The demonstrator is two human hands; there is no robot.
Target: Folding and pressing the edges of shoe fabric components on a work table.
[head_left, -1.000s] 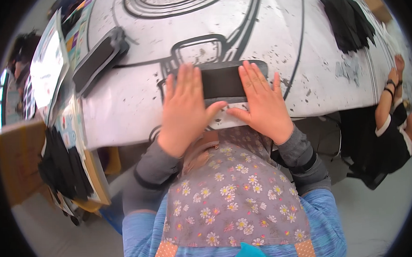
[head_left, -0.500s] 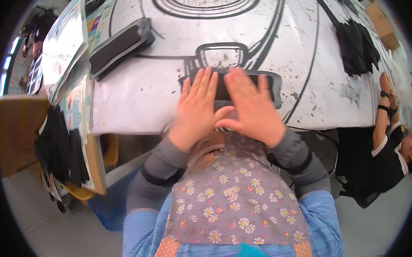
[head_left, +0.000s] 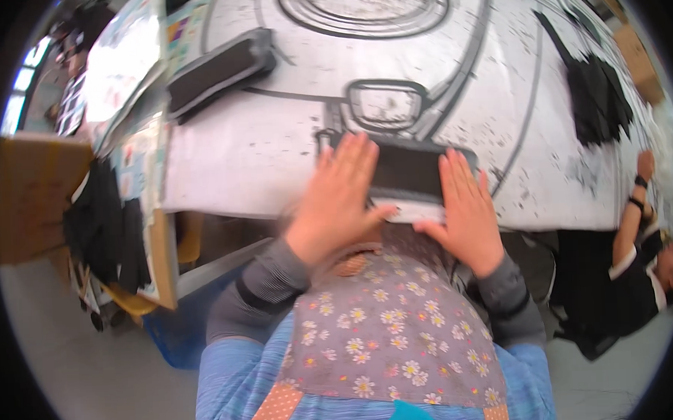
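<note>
Close to the table's near edge lies a flat, oblong dark grey piece with a black centre panel (head_left: 408,169). My left hand (head_left: 341,191) rests flat over its left end, fingers stretched out. Over the right end lies my right hand (head_left: 465,208), its fingers extended and the thumb pointing inward. Both palms face down and neither hand grips anything. A second oblong piece of the same kind, in grey and black (head_left: 222,74), sits at a slant farther left on the table. What lies under my palms is hidden.
White sheeting with black line drawings and dark specks covers the table (head_left: 289,159). Bundled black strips (head_left: 598,97) lie at the right, more black strips (head_left: 108,220) hang at the left. A cardboard box (head_left: 43,196) stands far left. Another person's arm (head_left: 628,216) rests at the right edge.
My hands have moved apart, the right one going rightward, so more of the black panel shows between them. The whole view has shifted slightly.
</note>
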